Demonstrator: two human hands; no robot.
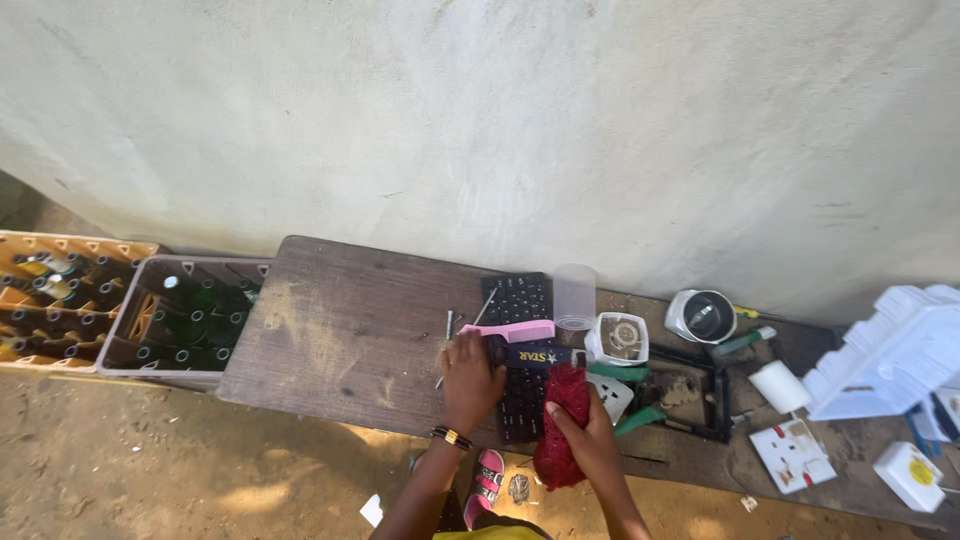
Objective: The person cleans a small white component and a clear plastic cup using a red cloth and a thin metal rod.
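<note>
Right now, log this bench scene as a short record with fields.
surface: dark wooden board along a pale wall
left hand: lying on the board by the black keyboard, wristband on
right hand: gripping a red mesh cloth
on keyboard: pink comb
near left hand: loose screws
right of keyboard: clear plastic cup, white foam block
left of board: bottle crates
</note>
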